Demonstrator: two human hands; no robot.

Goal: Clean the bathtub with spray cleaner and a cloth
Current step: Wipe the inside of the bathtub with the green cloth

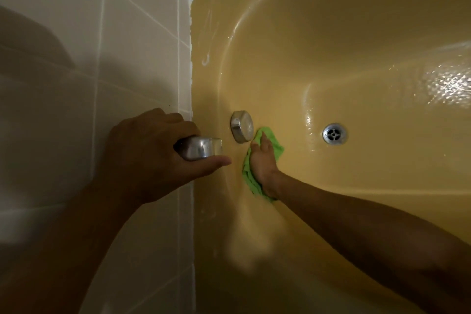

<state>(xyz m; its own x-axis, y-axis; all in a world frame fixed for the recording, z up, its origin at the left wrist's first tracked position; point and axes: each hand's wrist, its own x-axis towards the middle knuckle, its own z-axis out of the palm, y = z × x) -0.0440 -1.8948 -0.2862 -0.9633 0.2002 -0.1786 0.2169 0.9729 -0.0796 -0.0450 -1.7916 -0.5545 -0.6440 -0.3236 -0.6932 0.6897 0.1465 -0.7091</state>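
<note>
head view looks down into the yellow bathtub (331, 33), where the right hand (262, 160) lies flat, fingers straight, on the green cloth (275, 146), pressing it to the tub's end wall just beside the round overflow cap (242, 126) and well apart from the drain (334, 133) in the tub floor. the left hand (153, 150) is curled round the metal tap (201, 148) that juts over the tub's rim by the tiled wall (76, 84), apparently as a brace. the spray cleaner is not in view. the enamel gleams wet along the end wall and near the drain, so slipping looks the main hazard: a flat palm on a damp cloth could skid on a hard push and throw the person's weight forward onto the tap. leaning on that tap could also turn or strain it. the cloth may snag on the cap's edge, and the tight ring round the cap could easily be missed.
</note>
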